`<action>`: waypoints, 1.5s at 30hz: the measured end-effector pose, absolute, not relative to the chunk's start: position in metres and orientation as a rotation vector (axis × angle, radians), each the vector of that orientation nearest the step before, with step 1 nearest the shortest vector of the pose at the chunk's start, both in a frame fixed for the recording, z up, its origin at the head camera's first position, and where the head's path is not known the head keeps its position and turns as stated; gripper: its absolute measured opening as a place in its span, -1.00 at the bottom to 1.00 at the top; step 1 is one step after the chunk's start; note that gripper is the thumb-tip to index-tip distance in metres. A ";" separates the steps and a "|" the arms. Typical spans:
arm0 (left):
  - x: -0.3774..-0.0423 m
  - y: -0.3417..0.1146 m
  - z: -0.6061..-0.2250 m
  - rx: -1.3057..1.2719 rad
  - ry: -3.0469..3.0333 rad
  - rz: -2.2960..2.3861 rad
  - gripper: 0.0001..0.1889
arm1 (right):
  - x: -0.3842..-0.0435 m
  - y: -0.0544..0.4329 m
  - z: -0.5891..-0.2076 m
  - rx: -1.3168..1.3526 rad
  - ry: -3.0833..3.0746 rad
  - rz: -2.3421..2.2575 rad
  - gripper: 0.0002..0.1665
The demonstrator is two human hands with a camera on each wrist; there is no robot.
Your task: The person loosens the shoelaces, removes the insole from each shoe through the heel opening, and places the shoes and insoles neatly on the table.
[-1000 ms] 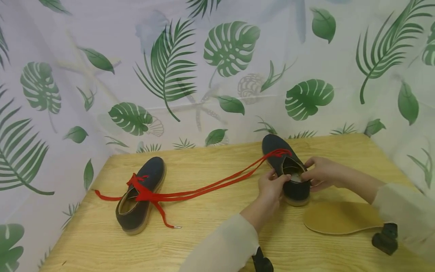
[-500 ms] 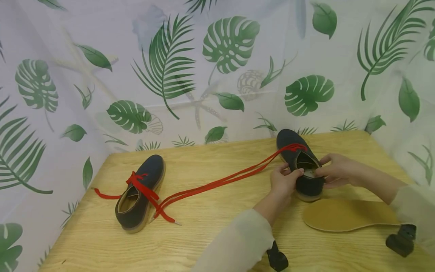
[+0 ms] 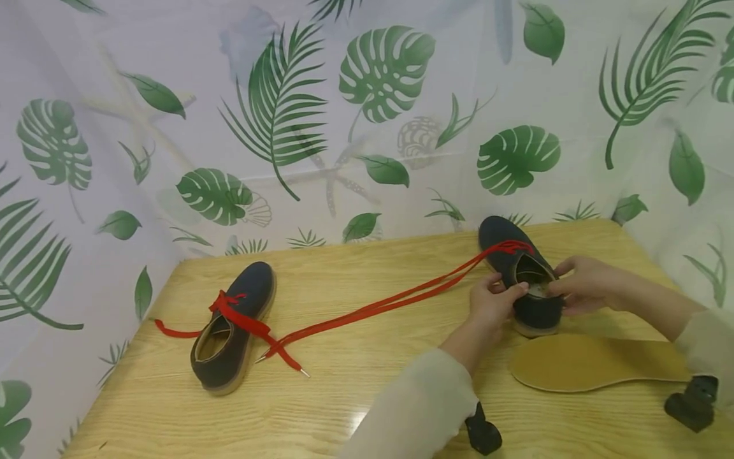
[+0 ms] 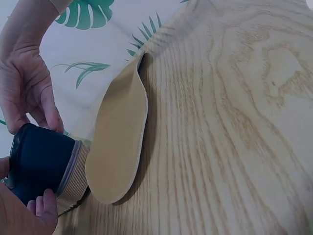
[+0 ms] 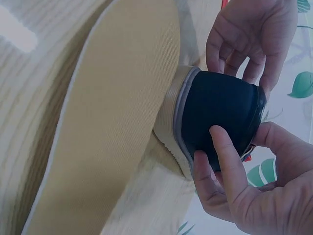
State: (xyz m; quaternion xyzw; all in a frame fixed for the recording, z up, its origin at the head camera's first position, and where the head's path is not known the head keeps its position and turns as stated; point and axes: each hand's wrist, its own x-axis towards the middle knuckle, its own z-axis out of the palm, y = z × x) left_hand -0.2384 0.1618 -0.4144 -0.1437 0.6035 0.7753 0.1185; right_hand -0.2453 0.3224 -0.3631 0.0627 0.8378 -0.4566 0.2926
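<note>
Both hands grip a dark navy shoe (image 3: 539, 311) at the right of the table in the head view, its toe pointing to the back wall. My left hand (image 3: 490, 306) holds the left side of the collar, thumb over the rim. On the opposite side my right hand (image 3: 593, 285) pinches the collar, its thumb at the opening. The right wrist view shows fingers (image 5: 227, 152) spread along the heel (image 5: 215, 112). Red laces (image 3: 378, 306) trail left from this shoe. A tan insole (image 3: 590, 363) lies right behind the heel, also large in the left wrist view.
A matching navy shoe (image 3: 229, 338) stands at the left, its own red lace (image 3: 246, 320) loosely crossing the opening; lace tips overlap beside it. Leaf-printed cloth (image 3: 367, 127) encloses the back and sides of the wooden table (image 3: 321, 408). Black wrist cameras (image 3: 484, 433) hang below the sleeves.
Both hands have shifted the gripped shoe to the right, closer over the insole's left end. Its trailing laces were drawn along, and their ends slid off the left shoe onto the table.
</note>
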 end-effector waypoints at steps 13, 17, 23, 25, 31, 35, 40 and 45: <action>-0.238 0.169 -0.415 -0.406 1.690 2.271 -0.61 | -0.242 0.336 -0.360 0.142 2.252 -1.190 -0.10; -0.238 0.161 -0.412 -0.388 1.694 2.218 -0.63 | -0.241 0.335 -0.352 0.096 2.343 -1.100 -0.09; -0.241 0.125 -0.402 -0.332 1.589 2.144 -0.64 | -0.240 0.329 -0.335 0.024 2.429 -1.047 -0.15; -0.242 0.112 -0.397 -0.328 1.576 2.126 -0.66 | -0.240 0.327 -0.331 0.015 2.418 -1.059 -0.14; -0.247 0.082 -0.386 -0.374 1.509 2.106 -0.71 | -0.242 0.319 -0.325 0.055 2.322 -1.154 -0.10; -0.248 0.064 -0.385 -0.397 1.452 2.070 -0.72 | -0.242 0.309 -0.326 0.069 2.286 -1.222 -0.14; -0.246 0.038 -0.389 -0.358 1.369 2.049 -0.61 | -0.237 0.295 -0.326 0.033 2.288 -1.243 -0.24; -0.244 0.010 -0.390 -0.338 1.371 2.028 -0.59 | -0.232 0.278 -0.325 0.031 2.276 -1.268 -0.28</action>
